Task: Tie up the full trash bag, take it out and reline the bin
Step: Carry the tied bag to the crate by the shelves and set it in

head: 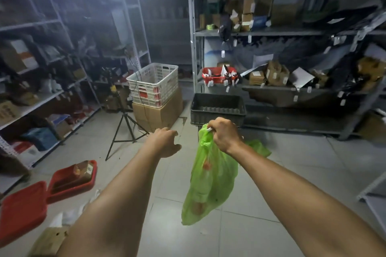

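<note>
Right hand [224, 134] grip holds the green trash bag [208, 177] by its gathered top; left hand [166, 142] beside the bag, fingers loosely curled, grip holding nothing.

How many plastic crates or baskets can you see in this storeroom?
3. A white crate sits on a cardboard box, a dark grey crate stands on the floor by the shelving, and a red basket rests on a shelf. More may hide among the dark shelves.

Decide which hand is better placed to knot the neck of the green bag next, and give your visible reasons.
Left. The right hand already grips the gathered neck of the green bag, which hangs clear of the floor, so it must keep holding. The left hand is open, holds nothing and sits beside the neck.
</note>
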Available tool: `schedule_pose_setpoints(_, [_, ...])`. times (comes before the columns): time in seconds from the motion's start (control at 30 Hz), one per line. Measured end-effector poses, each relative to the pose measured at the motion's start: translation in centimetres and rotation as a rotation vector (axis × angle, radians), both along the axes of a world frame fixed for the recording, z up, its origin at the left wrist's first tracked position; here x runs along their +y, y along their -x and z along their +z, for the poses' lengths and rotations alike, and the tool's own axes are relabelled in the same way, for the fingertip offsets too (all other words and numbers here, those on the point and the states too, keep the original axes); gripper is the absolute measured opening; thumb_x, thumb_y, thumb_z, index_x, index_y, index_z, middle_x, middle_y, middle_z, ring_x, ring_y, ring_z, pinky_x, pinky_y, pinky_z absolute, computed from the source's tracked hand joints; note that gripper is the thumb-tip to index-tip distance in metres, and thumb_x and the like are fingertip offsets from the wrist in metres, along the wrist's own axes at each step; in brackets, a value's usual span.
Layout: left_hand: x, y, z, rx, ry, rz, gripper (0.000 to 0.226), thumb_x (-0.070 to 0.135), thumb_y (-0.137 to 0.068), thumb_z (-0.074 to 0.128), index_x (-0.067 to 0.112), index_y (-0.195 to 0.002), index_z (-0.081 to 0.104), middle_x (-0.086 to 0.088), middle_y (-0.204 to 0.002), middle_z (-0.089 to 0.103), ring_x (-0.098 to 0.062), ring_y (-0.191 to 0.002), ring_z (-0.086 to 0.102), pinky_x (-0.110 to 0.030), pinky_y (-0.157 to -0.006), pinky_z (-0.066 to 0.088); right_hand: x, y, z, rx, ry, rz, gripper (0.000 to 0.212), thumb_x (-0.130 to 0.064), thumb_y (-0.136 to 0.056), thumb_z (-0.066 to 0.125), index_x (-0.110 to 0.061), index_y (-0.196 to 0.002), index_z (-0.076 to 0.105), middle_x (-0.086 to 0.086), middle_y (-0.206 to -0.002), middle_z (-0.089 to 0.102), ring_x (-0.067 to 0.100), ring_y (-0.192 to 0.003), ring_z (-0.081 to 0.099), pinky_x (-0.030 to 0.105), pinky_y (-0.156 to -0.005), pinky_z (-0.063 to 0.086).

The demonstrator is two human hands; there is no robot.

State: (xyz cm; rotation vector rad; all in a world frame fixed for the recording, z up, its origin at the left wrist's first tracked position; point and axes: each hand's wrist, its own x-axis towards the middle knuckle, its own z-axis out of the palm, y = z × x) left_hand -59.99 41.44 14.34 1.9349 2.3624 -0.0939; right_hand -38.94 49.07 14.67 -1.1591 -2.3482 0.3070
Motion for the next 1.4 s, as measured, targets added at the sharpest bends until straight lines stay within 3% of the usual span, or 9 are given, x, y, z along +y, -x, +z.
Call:
schedule_pose_setpoints(0.23, [8.8, -0.9, -1.3, -0.013, 0.043, -0.041, 0.061, 0.054, -0.088, 0.056, 0.025, -0.142, 0.046, -0.006, -0.138, 0.053, -0.031, -0.125, 0.050, -0.046, -0.098, 0.048, 7.9, -2.2, -1.8, -0.003, 0.021, -0.081, 0.024, -0.009, -0.091, 0.050, -0.016, -0.092, 0.072, 0.010, -0.092, 0.063, 0.034, -0.086, 0.062, 0.037, -0.068, 0.049])
schedule_pose_setpoints(0.4, [17.1, -0.4, -2.8, -0.039, 0.060, -0.078, 0.060, 0.052, -0.088, 0.057, 0.026, -0.141, 0.048, -0.006, -0.134, 0.055, -0.030, -0.122, 0.053, -0.045, -0.096, 0.050, 14.9, -2.5, -3.0, -0.056, 0.046, -0.126, 0.023, -0.011, -0.091, 0.050, -0.020, -0.094, 0.071, 0.007, -0.096, 0.063, 0.034, -0.090, 0.063, 0.042, -0.074, 0.052])
schedule_pose_setpoints(0.87, [41.5, 5.3, -3.5, -0.084, 0.101, -0.165, 0.051, 0.048, -0.083, 0.056, 0.026, -0.128, 0.057, -0.006, -0.119, 0.062, -0.031, -0.107, 0.060, -0.045, -0.088, 0.055, 37.2, 2.3, -4.0, -0.076, 0.072, -0.225, 0.031, 0.003, -0.088, 0.052, -0.017, -0.102, 0.072, 0.006, -0.103, 0.063, 0.030, -0.096, 0.063, 0.035, -0.078, 0.048])
schedule_pose_setpoints(1.03, [48.7, 6.6, -4.2, -0.063, 0.138, -0.128, 0.049, 0.045, -0.084, 0.054, 0.027, -0.129, 0.056, -0.004, -0.124, 0.059, -0.030, -0.111, 0.058, -0.048, -0.091, 0.052, 45.5, 3.9, -4.2, -0.039, 0.078, -0.197, 0.030, 0.001, -0.090, 0.051, -0.016, -0.104, 0.072, 0.003, -0.100, 0.062, 0.030, -0.091, 0.063, 0.039, -0.076, 0.053])
schedule_pose_setpoints(1.13, [53.5, 7.1, -4.7, -0.068, 0.152, -0.085, 0.045, 0.046, -0.083, 0.055, 0.026, -0.124, 0.058, -0.004, -0.116, 0.059, -0.030, -0.106, 0.057, -0.050, -0.090, 0.051, 51.4, 4.9, -4.4, -0.023, 0.076, -0.155, 0.034, 0.003, -0.089, 0.050, -0.017, -0.105, 0.072, 0.003, -0.099, 0.061, 0.030, -0.090, 0.063, 0.042, -0.076, 0.054])
schedule_pose_setpoints(1.4, [65.0, 6.9, -4.8, -0.082, 0.144, 0.031, 0.056, 0.050, -0.085, 0.056, 0.027, -0.135, 0.050, -0.007, -0.125, 0.054, -0.032, -0.117, 0.051, -0.048, -0.094, 0.048, 66.0, 7.0, -5.2, -0.030, 0.106, -0.036, 0.031, 0.001, -0.090, 0.052, -0.015, -0.106, 0.073, 0.008, -0.107, 0.065, 0.031, -0.101, 0.062, 0.041, -0.085, 0.051])
